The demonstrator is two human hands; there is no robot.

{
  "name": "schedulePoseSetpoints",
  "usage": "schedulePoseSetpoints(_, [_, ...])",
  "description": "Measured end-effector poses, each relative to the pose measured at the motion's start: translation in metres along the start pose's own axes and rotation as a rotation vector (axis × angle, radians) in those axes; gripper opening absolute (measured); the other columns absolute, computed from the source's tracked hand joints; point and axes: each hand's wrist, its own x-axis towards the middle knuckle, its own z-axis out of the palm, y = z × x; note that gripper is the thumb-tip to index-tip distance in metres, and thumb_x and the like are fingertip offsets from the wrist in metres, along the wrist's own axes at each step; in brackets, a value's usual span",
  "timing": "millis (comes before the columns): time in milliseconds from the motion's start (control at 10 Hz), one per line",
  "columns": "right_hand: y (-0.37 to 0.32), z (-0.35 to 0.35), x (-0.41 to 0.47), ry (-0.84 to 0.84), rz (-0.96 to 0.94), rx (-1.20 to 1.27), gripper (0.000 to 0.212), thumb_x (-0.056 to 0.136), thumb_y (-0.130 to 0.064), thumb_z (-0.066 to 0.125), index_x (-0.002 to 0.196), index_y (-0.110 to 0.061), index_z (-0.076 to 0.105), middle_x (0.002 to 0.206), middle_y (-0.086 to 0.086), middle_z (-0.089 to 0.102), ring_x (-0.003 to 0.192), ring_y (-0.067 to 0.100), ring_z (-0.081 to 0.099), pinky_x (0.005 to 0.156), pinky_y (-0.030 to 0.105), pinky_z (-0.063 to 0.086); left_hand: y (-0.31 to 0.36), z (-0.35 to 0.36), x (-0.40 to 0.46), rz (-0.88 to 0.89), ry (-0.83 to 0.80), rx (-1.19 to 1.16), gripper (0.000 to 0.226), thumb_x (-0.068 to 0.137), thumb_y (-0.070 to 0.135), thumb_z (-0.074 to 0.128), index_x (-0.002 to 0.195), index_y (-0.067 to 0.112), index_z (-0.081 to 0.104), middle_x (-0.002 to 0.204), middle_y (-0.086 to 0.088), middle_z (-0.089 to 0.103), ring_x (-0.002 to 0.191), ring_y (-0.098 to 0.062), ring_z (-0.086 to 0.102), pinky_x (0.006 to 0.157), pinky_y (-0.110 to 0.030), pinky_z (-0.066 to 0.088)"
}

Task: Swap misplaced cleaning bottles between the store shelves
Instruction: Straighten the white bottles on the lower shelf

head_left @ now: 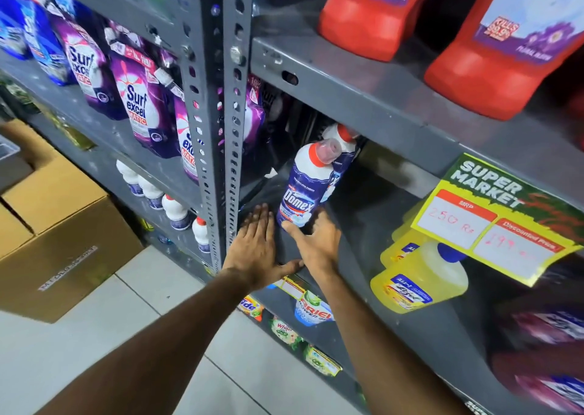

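Domex bottle: we find it upright on the grey shelf of the right-hand bay, near the front edge and just right of the perforated upright; white body, blue label, red collar under a clear cap.
Second bottle: we note one of the same kind directly behind the first, touching it, partly hidden.
Right hand: we see it at the base of the Domex bottle, thumb against the lower front of the label, the fingers reaching round the right side; a loose grasp, not clenched.
Left hand: we record it open and flat, palm down on the shelf just left of the bottle, fingers straight, thumb out along the shelf lip; it holds nothing.
Yellow bottles: we see them further right on the same shelf, well apart from the hands, partly covered by a hanging price card marked "Super Market".
Red bottles: we note two on the shelf above.
Left bay: we log purple Surf Excel pouches on one shelf and a row of small white bottles below.
Floor: we note cardboard boxes on pale tiles at left.
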Motion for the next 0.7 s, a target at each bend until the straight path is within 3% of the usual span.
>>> schedulePoseSetpoints(200, [0.006, 0.003, 0.000, 0.008, 0.006, 0.028, 0.051, 0.075, -0.034, 0.092, 0.116, -0.025, 0.064, 0.114, -0.008, 0.079, 0.099, 0.007, 0.078, 0.095, 0.039, 0.063, -0.001, 0.001, 0.001, -0.001, -0.003, -0.003, 0.132, 0.080, 0.100, 0.008, 0.161, -0.001, -0.018, 0.172, -0.023, -0.020, 0.161, -0.033, -0.016, 0.133, -0.046, -0.003])
schedulePoseSetpoints(300, [0.009, 0.006, 0.000, 0.013, 0.019, 0.023, 0.055, 0.075, -0.037, 0.092, 0.120, -0.021, 0.064, 0.117, -0.005, 0.079, 0.101, 0.007, 0.078, 0.095, 0.041, 0.063, -0.001, 0.001, 0.000, 0.004, -0.003, 0.006, 0.132, 0.080, 0.099, 0.007, 0.161, -0.002, -0.017, 0.171, -0.024, -0.020, 0.162, -0.034, -0.015, 0.133, -0.046, -0.002])
schedulePoseSetpoints(600, [0.007, 0.000, 0.000, -0.017, 0.038, 0.027, 0.064, 0.076, -0.028, 0.093, 0.129, -0.018, 0.059, 0.124, -0.003, 0.077, 0.108, 0.008, 0.076, 0.098, 0.038, 0.062, -0.001, -0.001, 0.000, 0.001, 0.002, -0.025, 0.133, 0.082, 0.100, 0.014, 0.162, -0.002, -0.016, 0.171, -0.024, -0.019, 0.162, -0.034, -0.014, 0.133, -0.047, 0.000])
schedulePoseSetpoints(700, [-0.003, -0.010, -0.012, 0.019, 0.022, 0.069, 0.078, 0.075, -0.022, 0.094, 0.142, -0.020, 0.053, 0.134, -0.004, 0.072, 0.118, 0.006, 0.071, 0.100, 0.026, 0.058, -0.001, -0.007, -0.001, -0.030, -0.043, -0.067, 0.134, 0.082, 0.101, 0.015, 0.161, -0.003, -0.018, 0.171, -0.025, -0.021, 0.162, -0.034, -0.015, 0.133, -0.047, -0.002])
